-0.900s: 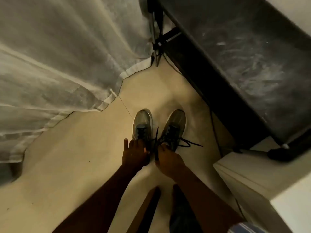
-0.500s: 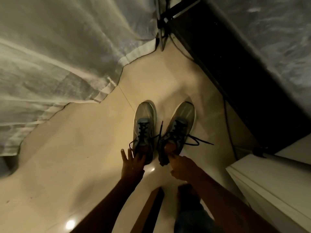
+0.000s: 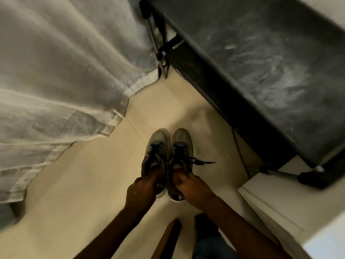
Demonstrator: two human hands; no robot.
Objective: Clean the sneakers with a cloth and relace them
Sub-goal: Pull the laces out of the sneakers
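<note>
Two hands grip the sneakers: left hand one heel, right hand the other

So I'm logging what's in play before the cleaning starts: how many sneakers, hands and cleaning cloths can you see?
Grey lace-up sneakers: 2, the left sneaker and the right sneaker
Hands: 2, the left hand and the right hand, each gripping one sneaker's heel
Cleaning cloths: 0
Total: 4
</note>
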